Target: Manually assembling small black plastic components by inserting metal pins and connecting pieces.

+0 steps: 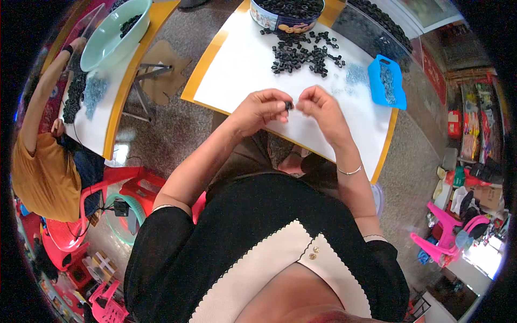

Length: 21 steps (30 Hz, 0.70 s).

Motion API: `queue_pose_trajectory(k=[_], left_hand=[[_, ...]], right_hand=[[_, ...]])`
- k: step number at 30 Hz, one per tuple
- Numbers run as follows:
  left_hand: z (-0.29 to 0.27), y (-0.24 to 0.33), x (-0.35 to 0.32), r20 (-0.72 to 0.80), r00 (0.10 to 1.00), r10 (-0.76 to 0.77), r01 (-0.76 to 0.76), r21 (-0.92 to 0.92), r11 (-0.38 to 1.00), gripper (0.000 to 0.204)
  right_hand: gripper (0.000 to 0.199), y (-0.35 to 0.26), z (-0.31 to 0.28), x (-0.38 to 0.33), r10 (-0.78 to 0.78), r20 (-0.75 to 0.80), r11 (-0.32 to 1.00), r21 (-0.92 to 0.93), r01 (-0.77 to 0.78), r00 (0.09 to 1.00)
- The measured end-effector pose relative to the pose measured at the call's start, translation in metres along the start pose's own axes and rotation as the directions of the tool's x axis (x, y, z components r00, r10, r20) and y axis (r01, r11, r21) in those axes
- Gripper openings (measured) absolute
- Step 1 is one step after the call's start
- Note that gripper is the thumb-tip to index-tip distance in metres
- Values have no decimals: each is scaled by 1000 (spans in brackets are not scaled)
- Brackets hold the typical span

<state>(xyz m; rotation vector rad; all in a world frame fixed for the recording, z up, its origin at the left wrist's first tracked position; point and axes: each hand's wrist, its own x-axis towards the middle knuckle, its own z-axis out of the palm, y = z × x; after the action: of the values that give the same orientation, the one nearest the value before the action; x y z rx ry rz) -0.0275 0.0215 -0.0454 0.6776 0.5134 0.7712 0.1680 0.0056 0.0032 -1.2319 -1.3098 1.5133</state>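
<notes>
My left hand (256, 113) pinches a small black plastic piece (288, 105) between thumb and fingers, over the near edge of the white table (231, 70). Close beside it, to the right, my right hand (327, 117) has thumb and fingertips pressed together; whatever they hold is too small to make out. Beyond both hands lies a loose pile of similar black pieces (307, 58). Small clear pieces (356, 74) are scattered to the right of that pile. A blue tray (376, 89) at the right edge contains more of the clear pieces.
At the table's far side stands a round tin (265, 20) full of black pieces. Leftward, another person (46, 167) sits at a second table (110, 116) with a pale green basin (99, 51) and piles of pieces. Red chairs (116, 175) and a pink stool (444, 229) stand around.
</notes>
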Motion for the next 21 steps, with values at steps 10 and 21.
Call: queue_pose_trajectory(k=[10, 21], left_hand=[[-21, -2, 19, -76, 986, 147, -161, -232, 959, 21], [-21, -2, 18, -69, 987, 146, -159, -253, 954, 22]], right_hand=[[10, 25, -15, 90, -650, -10, 260, -942, 210, 760], [5, 36, -18, 92, -676, 88, 285, -884, 370, 731]])
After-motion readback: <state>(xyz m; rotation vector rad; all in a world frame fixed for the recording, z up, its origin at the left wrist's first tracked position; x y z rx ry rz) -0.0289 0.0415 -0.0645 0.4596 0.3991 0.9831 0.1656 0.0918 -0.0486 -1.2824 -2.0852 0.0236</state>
